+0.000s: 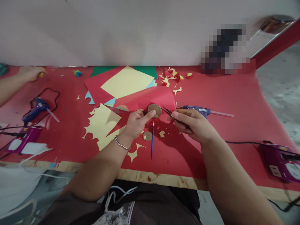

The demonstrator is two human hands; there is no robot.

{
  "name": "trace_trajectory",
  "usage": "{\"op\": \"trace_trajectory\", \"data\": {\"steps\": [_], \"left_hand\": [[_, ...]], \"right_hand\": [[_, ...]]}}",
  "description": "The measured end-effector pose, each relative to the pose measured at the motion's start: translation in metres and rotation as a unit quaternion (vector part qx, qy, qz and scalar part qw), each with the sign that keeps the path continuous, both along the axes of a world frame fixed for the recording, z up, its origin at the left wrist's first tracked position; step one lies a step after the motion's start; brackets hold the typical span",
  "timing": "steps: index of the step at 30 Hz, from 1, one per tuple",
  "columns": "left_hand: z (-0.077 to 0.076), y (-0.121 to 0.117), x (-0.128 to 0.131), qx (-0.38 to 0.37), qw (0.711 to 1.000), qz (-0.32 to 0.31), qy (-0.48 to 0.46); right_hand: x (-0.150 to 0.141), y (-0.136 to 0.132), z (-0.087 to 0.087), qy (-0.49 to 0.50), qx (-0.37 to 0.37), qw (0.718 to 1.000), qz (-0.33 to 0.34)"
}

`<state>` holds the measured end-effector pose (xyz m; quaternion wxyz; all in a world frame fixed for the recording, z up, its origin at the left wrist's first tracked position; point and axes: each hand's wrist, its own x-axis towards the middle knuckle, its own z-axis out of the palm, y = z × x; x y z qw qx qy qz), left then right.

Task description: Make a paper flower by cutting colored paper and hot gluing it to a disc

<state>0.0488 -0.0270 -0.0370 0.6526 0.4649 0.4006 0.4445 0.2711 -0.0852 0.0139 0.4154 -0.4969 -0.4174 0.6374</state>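
Note:
My left hand (137, 123) is closed on a red paper sheet (150, 97) and presses a small brown cardboard disc (154, 110) against it with the thumb. My right hand (194, 123) grips a pair of dark scissors (169, 112), blades slightly apart and pointing left at the disc's edge. Both hands hover above the red-covered table (222, 93). A second brown disc (147, 136) and a thin blue paintbrush (152, 140) lie just below my left hand.
Red, yellow, green and blue paper sheets (126, 82) and cut scraps (171, 76) lie behind. A blue glue gun (199, 109) rests right of my hands, another (35, 107) at left. Purple power strips (280, 162) sit at both edges. Another person's arm (16, 81) reaches in far left.

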Motion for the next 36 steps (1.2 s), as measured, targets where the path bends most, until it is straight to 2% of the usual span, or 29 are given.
{"op": "trace_trajectory", "data": {"steps": [5, 10, 14, 19, 26, 32, 36], "left_hand": [[0.003, -0.002, -0.001, -0.008, 0.998, -0.054, -0.03], [0.003, -0.003, -0.002, -0.008, 0.999, -0.042, -0.021], [0.005, -0.003, -0.002, -0.015, 0.998, -0.063, -0.013], [0.005, -0.003, 0.0, 0.009, 0.997, -0.072, -0.004], [0.009, -0.007, 0.004, -0.024, 0.997, -0.075, -0.022], [0.014, -0.007, 0.003, -0.019, 0.991, -0.13, -0.014], [0.016, -0.008, 0.002, -0.024, 0.992, -0.125, -0.005]], "right_hand": [[0.001, -0.001, 0.0, -0.001, 0.005, 1.0, -0.011], [0.001, -0.002, 0.005, -0.002, 0.006, 1.0, 0.01], [0.002, -0.003, 0.006, -0.003, 0.01, 1.0, 0.009], [0.001, -0.003, 0.003, 0.006, 0.014, 1.0, 0.004], [0.002, -0.003, -0.002, -0.006, 0.034, 0.999, 0.0], [0.001, -0.003, -0.001, -0.013, 0.045, 0.999, -0.002], [0.001, -0.004, -0.001, -0.027, 0.048, 0.998, 0.0]]}}
